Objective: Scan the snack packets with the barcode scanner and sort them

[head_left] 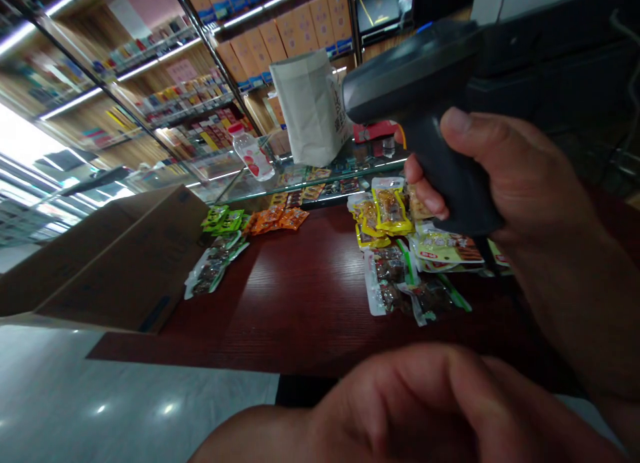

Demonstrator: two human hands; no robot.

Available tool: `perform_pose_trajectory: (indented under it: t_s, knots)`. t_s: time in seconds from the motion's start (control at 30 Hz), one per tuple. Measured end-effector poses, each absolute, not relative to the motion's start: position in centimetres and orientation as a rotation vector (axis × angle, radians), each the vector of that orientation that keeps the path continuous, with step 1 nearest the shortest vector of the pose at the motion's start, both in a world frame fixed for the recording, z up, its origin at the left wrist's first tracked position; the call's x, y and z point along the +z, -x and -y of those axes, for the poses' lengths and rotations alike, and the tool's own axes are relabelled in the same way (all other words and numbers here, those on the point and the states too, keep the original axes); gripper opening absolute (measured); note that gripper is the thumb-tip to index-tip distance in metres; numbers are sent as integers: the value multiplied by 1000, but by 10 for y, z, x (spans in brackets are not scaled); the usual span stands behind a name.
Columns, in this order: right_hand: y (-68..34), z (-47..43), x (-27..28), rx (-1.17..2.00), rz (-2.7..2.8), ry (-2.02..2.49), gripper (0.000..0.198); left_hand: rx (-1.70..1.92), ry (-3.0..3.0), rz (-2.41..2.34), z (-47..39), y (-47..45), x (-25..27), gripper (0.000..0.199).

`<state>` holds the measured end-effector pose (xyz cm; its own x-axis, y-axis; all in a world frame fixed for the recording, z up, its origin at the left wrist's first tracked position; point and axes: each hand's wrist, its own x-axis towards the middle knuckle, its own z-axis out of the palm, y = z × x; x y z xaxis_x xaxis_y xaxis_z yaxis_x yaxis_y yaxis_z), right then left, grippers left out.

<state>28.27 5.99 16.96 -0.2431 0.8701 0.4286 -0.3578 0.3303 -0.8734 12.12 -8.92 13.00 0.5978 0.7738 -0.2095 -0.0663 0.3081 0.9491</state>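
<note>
My right hand is wrapped round the grip of a black barcode scanner, raised above the table's right side with its head pointing left. Close to the camera at the bottom, my left hand is closed with its fingers curled; whatever may be in it is hidden. Beneath the scanner lie yellow-edged snack packets, green-and-white packets and clear packets of dark food. Farther left on the table are orange packets, green packets and another clear packet of dark food.
A large open cardboard box stands at the left edge of the dark red table. Behind, a glass counter bears a white paper bag and a bottle. Stocked shelves line the back.
</note>
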Motion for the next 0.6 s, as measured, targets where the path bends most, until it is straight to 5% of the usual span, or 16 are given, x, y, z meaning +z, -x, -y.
perform_pose_trajectory:
  t_s: [0.13, 0.23, 0.6]
  knots:
    - [-283, -61, 173, 1297, 1341, 496, 24, 992, -1422, -1383, 29, -103, 91, 32]
    - [-283, -62, 174, 1361, 1327, 473, 26, 903, -1691, -1731, -13, -81, 52, 30]
    - [-279, -73, 167, 1367, 1321, 499, 28, 798, -1794, -1689, -37, -66, 28, 17]
